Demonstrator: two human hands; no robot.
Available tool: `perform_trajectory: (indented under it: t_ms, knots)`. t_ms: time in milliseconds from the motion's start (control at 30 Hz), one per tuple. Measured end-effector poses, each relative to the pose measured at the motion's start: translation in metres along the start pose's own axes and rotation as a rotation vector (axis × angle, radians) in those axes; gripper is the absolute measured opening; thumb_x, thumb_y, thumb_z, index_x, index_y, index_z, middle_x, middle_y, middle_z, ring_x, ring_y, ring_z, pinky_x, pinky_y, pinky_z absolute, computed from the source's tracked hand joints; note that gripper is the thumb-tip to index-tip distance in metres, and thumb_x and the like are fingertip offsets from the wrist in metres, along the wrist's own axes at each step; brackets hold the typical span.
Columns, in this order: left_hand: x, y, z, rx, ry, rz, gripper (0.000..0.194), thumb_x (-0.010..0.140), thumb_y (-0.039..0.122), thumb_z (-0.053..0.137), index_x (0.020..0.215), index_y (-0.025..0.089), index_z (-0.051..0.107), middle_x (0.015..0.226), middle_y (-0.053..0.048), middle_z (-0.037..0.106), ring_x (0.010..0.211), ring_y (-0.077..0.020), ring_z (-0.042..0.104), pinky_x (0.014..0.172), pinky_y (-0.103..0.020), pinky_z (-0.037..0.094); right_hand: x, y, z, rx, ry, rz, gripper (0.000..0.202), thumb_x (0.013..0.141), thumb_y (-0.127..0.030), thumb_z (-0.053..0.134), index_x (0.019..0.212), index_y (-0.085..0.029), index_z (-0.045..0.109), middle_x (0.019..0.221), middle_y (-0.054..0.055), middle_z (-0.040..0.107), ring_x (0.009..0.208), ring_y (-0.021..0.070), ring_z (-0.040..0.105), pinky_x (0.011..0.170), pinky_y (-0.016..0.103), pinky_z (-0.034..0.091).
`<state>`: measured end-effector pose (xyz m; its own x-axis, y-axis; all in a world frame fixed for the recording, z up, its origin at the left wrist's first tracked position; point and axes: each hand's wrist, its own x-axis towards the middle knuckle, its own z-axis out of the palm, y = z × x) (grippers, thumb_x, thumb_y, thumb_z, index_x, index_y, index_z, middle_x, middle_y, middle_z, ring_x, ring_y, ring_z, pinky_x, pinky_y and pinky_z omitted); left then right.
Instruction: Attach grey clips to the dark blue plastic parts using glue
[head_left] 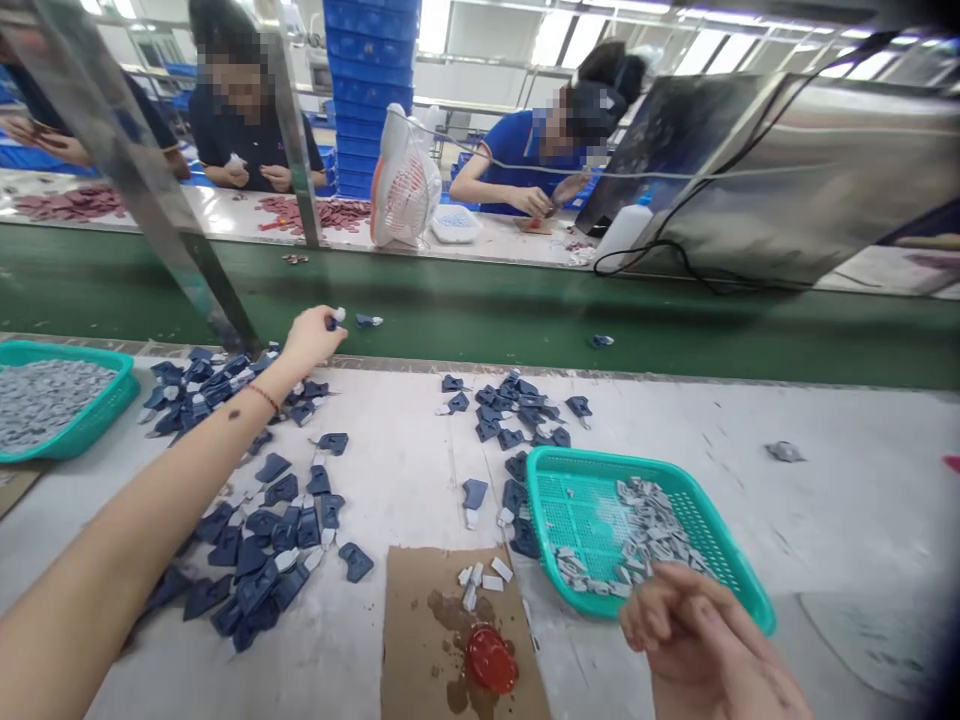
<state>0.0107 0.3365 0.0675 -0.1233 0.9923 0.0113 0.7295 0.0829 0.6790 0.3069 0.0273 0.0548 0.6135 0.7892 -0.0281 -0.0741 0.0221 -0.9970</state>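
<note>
My left hand reaches out over the near edge of the green conveyor belt. Its fingers pinch a small dark blue plastic piece with a white tip. Similar blue pieces lie in loose heaps under and beside my left arm. My right hand is at the near rim of a turquoise basket that contains small grey parts. Its fingers are curled together, and whatever is in them cannot be made out. Another pile of blue pieces lies behind this basket.
A cardboard sheet bears a red lid-like dish and several white blocks. Another turquoise basket stands at left. A metal post rises beside the belt. Co-workers sit across it, near a plastic bag and metal panel.
</note>
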Motion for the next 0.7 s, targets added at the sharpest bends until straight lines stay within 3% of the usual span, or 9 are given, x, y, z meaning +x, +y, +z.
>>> perform_trajectory:
  t_ms: [100, 167, 233, 300, 400, 500, 700]
  knots:
    - [0.032, -0.007, 0.003, 0.203, -0.006, -0.019, 0.031, 0.091, 0.029, 0.063, 0.118, 0.015, 0.062, 0.126, -0.010, 0.061, 0.114, -0.0267, 0.059, 0.096, -0.050, 0.048, 0.010, 0.000, -0.020, -0.323, 0.049, -0.082, 0.019, 0.087, -0.043, 0.063, 0.091, -0.026, 0.070, 0.079, 0.003, 0.062, 0.073, 0.0185, 0.058, 0.063, 0.028, 0.049]
    - [0.042, -0.012, 0.003, 0.308, -0.048, -0.019, 0.033, 0.092, 0.031, 0.062, 0.121, 0.016, 0.060, 0.129, -0.011, 0.059, 0.115, -0.0275, 0.059, 0.097, -0.052, 0.048, 0.020, -0.001, -0.033, -0.623, 0.019, -0.086, 0.027, 0.087, -0.048, 0.060, 0.096, -0.025, 0.070, 0.095, 0.007, 0.068, 0.085, 0.0234, 0.063, 0.061, 0.028, 0.051]
    - [0.047, -0.016, 0.003, 0.386, -0.081, 0.013, 0.036, 0.092, 0.032, 0.062, 0.124, 0.016, 0.059, 0.132, -0.012, 0.057, 0.117, -0.0287, 0.057, 0.098, -0.053, 0.047, 0.031, -0.003, -0.044, -0.867, -0.073, -0.099, 0.032, 0.088, -0.051, 0.055, 0.100, -0.025, 0.070, 0.105, 0.009, 0.069, 0.091, 0.0266, 0.065, 0.054, 0.028, 0.050]
    - [0.051, -0.018, 0.004, 0.433, -0.099, 0.089, 0.040, 0.092, 0.033, 0.062, 0.128, 0.017, 0.056, 0.138, -0.012, 0.053, 0.122, -0.0307, 0.053, 0.101, -0.055, 0.044, 0.043, -0.006, -0.048, -1.018, -0.212, -0.148, 0.032, 0.089, -0.049, 0.051, 0.102, -0.026, 0.070, 0.106, 0.010, 0.070, 0.095, 0.0279, 0.065, 0.057, 0.030, 0.052]
    - [0.056, -0.019, 0.012, 0.453, -0.138, 0.222, 0.045, 0.092, 0.034, 0.061, 0.133, 0.019, 0.053, 0.143, -0.012, 0.049, 0.127, -0.0322, 0.049, 0.104, -0.057, 0.040, 0.059, -0.009, -0.041, -1.176, -0.465, -0.145, 0.028, 0.090, -0.041, 0.050, 0.102, -0.025, 0.070, 0.105, 0.010, 0.071, 0.099, 0.0287, 0.066, 0.074, 0.038, 0.055]
    - [0.062, -0.019, 0.020, 0.450, -0.173, 0.254, 0.040, 0.092, 0.032, 0.062, 0.128, 0.017, 0.056, 0.138, -0.012, 0.053, 0.125, -0.0312, 0.051, 0.103, -0.056, 0.042, 0.069, -0.007, -0.027, -1.283, -0.648, -0.054, 0.021, 0.088, -0.031, 0.054, 0.097, -0.023, 0.071, 0.100, 0.009, 0.073, 0.091, 0.0272, 0.068, 0.072, 0.035, 0.054]
    - [0.061, -0.017, 0.018, 0.311, -0.133, 0.185, 0.020, 0.089, 0.024, 0.065, 0.106, 0.015, 0.066, 0.121, -0.009, 0.064, 0.117, -0.0271, 0.058, 0.101, -0.051, 0.045, 0.075, -0.003, -0.011, -1.302, -0.720, -0.029, 0.014, 0.082, -0.019, 0.056, 0.077, -0.020, 0.069, 0.078, 0.007, 0.072, 0.072, 0.0227, 0.066, 0.059, 0.029, 0.045]
